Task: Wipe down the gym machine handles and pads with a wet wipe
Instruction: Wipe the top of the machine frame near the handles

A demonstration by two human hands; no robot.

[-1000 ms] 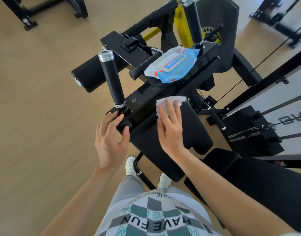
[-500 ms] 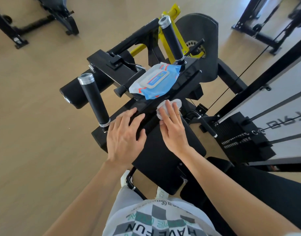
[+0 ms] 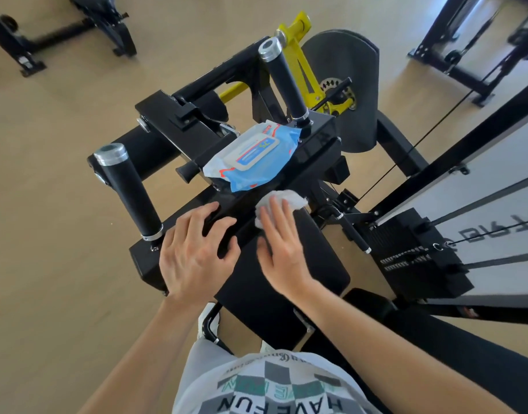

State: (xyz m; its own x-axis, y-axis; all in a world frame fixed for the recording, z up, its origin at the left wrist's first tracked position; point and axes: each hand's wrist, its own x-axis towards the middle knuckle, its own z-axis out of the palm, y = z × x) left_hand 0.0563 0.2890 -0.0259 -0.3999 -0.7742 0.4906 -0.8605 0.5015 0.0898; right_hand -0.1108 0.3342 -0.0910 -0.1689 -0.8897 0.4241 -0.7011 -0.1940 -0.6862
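My right hand (image 3: 279, 243) lies flat with straight fingers on a crumpled white wet wipe (image 3: 289, 200), pressing it against the top edge of the black chest pad (image 3: 310, 264). My left hand (image 3: 197, 249) rests open on the black frame bar (image 3: 244, 198) beside it, fingers spread. Two upright black handles with silver caps rise from the frame: the left handle (image 3: 128, 186) just beyond my left hand and the right handle (image 3: 285, 82) farther back. A black roller pad (image 3: 155, 150) sticks out to the left behind the frame.
A blue pack of wet wipes (image 3: 253, 153) lies on the frame between the handles. A yellow lever (image 3: 304, 61) and a black cam disc (image 3: 346, 85) sit behind. The weight stack (image 3: 412, 252) and cables stand at right. Other machines' bases (image 3: 62, 28) are on the wooden floor.
My left hand moved from the frame's corner near the left handle onto the bar beside my right hand. My right hand pushed the wipe up the pad, bunching it at the top edge.
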